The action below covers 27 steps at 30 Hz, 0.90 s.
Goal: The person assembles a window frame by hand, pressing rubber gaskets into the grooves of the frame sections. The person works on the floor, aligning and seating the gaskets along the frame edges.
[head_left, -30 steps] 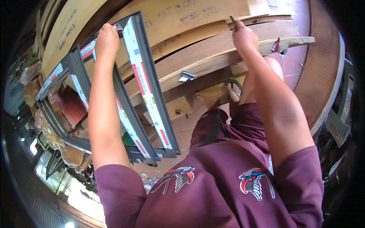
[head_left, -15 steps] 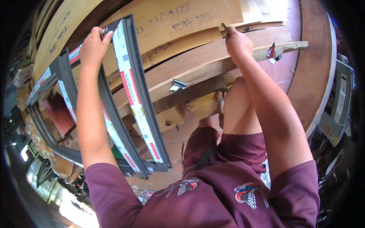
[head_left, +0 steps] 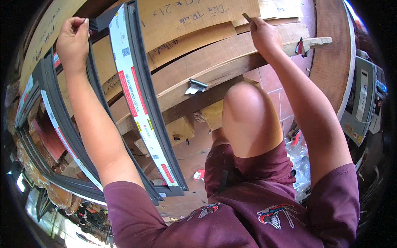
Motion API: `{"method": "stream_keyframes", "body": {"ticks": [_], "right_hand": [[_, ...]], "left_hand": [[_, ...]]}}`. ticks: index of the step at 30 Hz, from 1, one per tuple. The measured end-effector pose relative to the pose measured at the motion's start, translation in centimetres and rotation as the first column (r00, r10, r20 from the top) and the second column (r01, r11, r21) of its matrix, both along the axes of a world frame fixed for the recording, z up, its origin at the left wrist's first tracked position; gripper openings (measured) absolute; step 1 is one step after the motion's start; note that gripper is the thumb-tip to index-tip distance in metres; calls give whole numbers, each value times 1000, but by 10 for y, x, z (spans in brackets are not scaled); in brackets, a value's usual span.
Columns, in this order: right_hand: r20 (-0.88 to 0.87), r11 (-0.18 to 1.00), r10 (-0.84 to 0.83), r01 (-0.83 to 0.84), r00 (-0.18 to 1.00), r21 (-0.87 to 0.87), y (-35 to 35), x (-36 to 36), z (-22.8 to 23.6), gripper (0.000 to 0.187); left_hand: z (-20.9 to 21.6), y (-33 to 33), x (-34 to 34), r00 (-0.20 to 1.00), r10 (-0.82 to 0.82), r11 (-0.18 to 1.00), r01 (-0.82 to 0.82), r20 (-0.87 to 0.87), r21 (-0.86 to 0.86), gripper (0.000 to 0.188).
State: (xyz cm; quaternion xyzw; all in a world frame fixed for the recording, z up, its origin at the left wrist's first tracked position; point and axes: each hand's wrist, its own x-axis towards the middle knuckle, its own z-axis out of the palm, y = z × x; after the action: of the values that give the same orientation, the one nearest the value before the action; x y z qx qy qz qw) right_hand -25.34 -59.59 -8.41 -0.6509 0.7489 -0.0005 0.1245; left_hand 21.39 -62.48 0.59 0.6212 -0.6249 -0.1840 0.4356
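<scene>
My left hand [head_left: 73, 46] is closed, thumb against curled fingers, over the top end of a dark grey metal frame [head_left: 145, 62]. Whatever sits in those fingers is hidden. White and red printed tape [head_left: 130, 89] runs along the frame's long bars. To the right, my right hand [head_left: 266, 38] pinches a short, thin, flat brownish strip [head_left: 247, 17] that pokes out past the fingertips. Below that hand lies a long wooden beam [head_left: 231, 68] with a scrap of peeled tape and dark plastic [head_left: 196, 86] on it. Another scrap [head_left: 299, 46] hangs near its right end.
Large cardboard sheets [head_left: 186, 16] with handwriting lie beyond the beam. A brown board [head_left: 331, 58] curves along the right, beside a grey metal case [head_left: 359, 101]. Clear plastic [head_left: 298, 161] lies by my leg on reddish floor tiles [head_left: 275, 82]. Wrapped material [head_left: 45, 173] is at left.
My left hand has moved left across the frame's top end. My right hand still holds the strip, slightly farther right. My bent knee has come up higher in view, and the view has shifted.
</scene>
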Motion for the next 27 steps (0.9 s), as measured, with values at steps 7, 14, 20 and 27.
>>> {"method": "stream_keyframes", "body": {"ticks": [7, 14, 20, 27], "right_hand": [[100, 1000, -27, 28, 995, -7, -1, 9, 5, 32], [308, 986, -84, 124, 948, -111, 7, -1, 1, 35], [936, 978, 53, 171, 349, -120, 25, 150, 68, 38], [895, 962, 272, -111, 353, -249, -35, 295, 94, 33]], "left_hand": [[10, 5, 13, 957, 72, 994, -92, -280, -57, 15], [16, 2, -4, 965, 38, 995, -60, -261, -76, 23], [24, 9, -4, 969, 100, 994, -108, -224, -25, 25], [23, 3, -3, 909, 83, 996, -85, -407, 13, 25]]}}
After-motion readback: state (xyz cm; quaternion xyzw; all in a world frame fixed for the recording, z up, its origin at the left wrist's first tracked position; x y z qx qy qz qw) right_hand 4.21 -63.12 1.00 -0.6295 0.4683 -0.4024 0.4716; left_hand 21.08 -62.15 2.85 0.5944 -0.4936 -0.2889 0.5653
